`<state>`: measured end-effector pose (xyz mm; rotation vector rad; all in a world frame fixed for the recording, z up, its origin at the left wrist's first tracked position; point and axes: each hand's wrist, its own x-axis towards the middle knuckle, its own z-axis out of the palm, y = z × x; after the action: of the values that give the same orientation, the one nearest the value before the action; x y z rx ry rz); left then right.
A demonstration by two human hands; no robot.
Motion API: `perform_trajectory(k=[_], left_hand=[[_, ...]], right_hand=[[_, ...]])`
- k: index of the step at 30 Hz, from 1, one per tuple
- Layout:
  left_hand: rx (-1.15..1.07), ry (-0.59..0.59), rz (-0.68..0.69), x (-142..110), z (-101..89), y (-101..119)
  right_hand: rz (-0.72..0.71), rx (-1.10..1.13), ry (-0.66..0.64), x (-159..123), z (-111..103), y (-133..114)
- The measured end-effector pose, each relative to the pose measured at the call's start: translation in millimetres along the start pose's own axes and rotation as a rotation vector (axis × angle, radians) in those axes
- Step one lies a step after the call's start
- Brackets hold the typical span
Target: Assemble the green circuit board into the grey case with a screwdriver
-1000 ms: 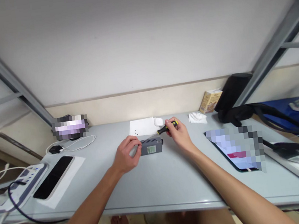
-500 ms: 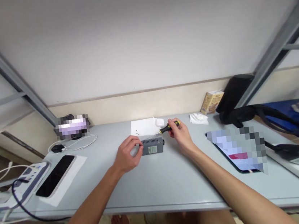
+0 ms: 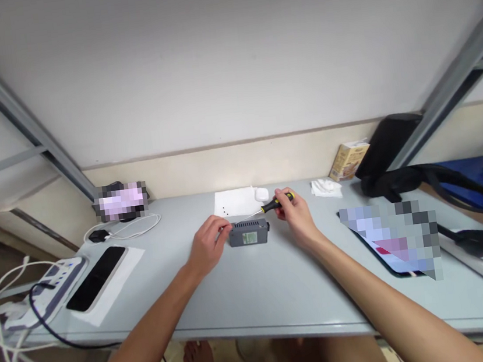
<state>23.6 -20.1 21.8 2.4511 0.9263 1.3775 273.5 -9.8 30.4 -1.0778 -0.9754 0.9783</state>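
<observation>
A small grey box-shaped device (image 3: 248,233) with a green label lies on the grey table (image 3: 263,290), near its middle. My left hand (image 3: 209,246) is curled against the device's left end, fingertips pinched at its top corner. My right hand (image 3: 293,216) is closed round a screwdriver (image 3: 276,202) with a black and yellow handle. Its thin shaft slants down to the left, with the tip at the device's top left corner, close to my left fingertips.
A white sheet (image 3: 236,201) and a small white case (image 3: 262,194) lie behind the device. To the left are a black phone (image 3: 96,270) on paper, a power strip (image 3: 45,285) and white cables (image 3: 128,228). A tablet (image 3: 392,239), tissue (image 3: 326,187), carton (image 3: 347,160) and black stand (image 3: 426,182) are right.
The camera view drifted a little, shifting everything slightly right. My left fingers moved from gripping the device's end to pinching at its top corner. The screwdriver stays at the same spot.
</observation>
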Motion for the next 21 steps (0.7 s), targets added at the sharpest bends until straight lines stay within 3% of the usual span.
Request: perform_trajectory(k=[21], left_hand=[[0.001,0.071,0.034,-1.6,1.5,-4.1]], right_hand=[[-0.027,-0.016,-0.058,-5.0,2.6,-4.4]])
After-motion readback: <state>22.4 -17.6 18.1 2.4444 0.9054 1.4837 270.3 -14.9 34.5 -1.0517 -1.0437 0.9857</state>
